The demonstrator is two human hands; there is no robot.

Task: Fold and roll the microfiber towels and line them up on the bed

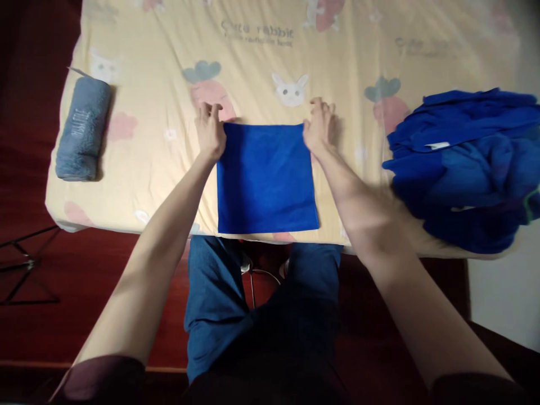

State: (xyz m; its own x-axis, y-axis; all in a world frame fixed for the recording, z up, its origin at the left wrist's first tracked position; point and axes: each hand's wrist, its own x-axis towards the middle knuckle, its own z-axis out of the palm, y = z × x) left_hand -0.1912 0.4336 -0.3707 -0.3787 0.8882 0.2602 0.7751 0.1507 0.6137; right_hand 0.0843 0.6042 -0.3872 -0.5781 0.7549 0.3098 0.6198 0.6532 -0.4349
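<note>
A blue cloth (266, 179) lies flat in a near-square on the bed's edge in front of me. At its far left corner is my left hand (211, 130), its thumb side touching the fabric, fingers loosely bent and apart. My right hand (319, 128) rests at the far right corner in much the same way, with its fingers spread beyond the cloth's edge. Neither hand visibly wraps round the cloth, though the thumb tips are hard to make out.
A rolled grey-blue towel (83, 129) with pale lettering lies on the left of the patterned bedsheet (257, 73). To the right is a crumpled heap of blue cloths (468, 169) with white labels. A thin black metal stand (29, 263) shows at the lower left.
</note>
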